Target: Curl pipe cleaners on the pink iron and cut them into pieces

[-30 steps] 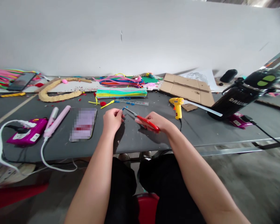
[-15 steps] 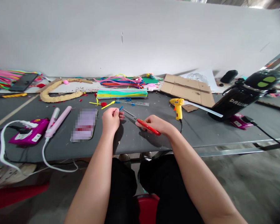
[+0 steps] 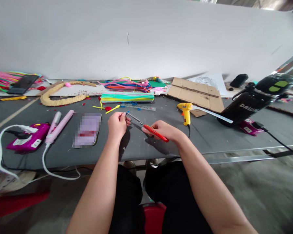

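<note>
My left hand (image 3: pixel 117 124) is closed in a pinch on a short blue piece of pipe cleaner (image 3: pixel 127 113) just above the grey table (image 3: pixel 136 143). My right hand (image 3: pixel 164 130) is wrapped round the red handles of a pair of scissors (image 3: pixel 151 129). The metal blades point left toward the blue piece, and their tip lies right by it. Both hands hover near the table's front edge.
A phone (image 3: pixel 87 129), a pink hair straightener (image 3: pixel 59 125) and a magenta device (image 3: pixel 26 139) with a white cable lie to the left. Stacked pipe cleaners (image 3: pixel 127 96), a yellow glue gun (image 3: pixel 185 112), cardboard (image 3: pixel 196 92) and a black bottle (image 3: pixel 256 97) lie behind and right.
The scissor blades have stayed at the blue piece in my left hand, and both hands shifted only slightly. The blue piece looks shorter than a second ago.
</note>
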Demonstrator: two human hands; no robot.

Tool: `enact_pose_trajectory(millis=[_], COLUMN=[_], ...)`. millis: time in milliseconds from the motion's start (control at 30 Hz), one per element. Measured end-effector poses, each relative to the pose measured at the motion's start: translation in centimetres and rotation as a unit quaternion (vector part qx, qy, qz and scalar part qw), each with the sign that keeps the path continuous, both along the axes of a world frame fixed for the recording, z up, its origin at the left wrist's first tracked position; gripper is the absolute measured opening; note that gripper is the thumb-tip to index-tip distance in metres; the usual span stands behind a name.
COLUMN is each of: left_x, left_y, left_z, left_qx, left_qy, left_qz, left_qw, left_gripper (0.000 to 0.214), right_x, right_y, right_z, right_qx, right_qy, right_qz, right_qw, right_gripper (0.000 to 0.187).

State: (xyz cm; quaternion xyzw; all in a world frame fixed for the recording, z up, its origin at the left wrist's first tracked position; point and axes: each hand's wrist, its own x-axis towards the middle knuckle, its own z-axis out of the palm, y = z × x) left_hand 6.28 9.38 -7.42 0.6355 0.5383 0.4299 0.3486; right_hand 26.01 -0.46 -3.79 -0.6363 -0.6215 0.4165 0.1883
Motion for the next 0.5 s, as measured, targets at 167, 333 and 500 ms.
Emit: enact_pose_trajectory(millis=[167, 333, 500], left_x=[-0.06, 0.06, 0.15], left_y=[0.11, 0.15, 0.39], left_z=[0.05, -0.03, -0.48], left_qx=[0.003, 0.002, -0.004], left_qy=[-0.022, -0.02, -0.008], left_qz=[0.003, -0.003, -0.018], left_qw=[1.0, 1.0, 1.0], left_gripper=[0.024, 0.024, 0.026], right_x=[0.33, 0.33, 0.13], right_y=[0.06, 0.08, 0.0], right_z=[-0.23, -0.34, -0.07], right_qx=[0.001, 0.009, 0.009], right_qy=[0.012, 0.015, 0.012], right_qz=[0.019, 0.024, 0.018], right_qw=[1.0, 1.0, 1.0], right_gripper=[0.065, 0.064, 0.066])
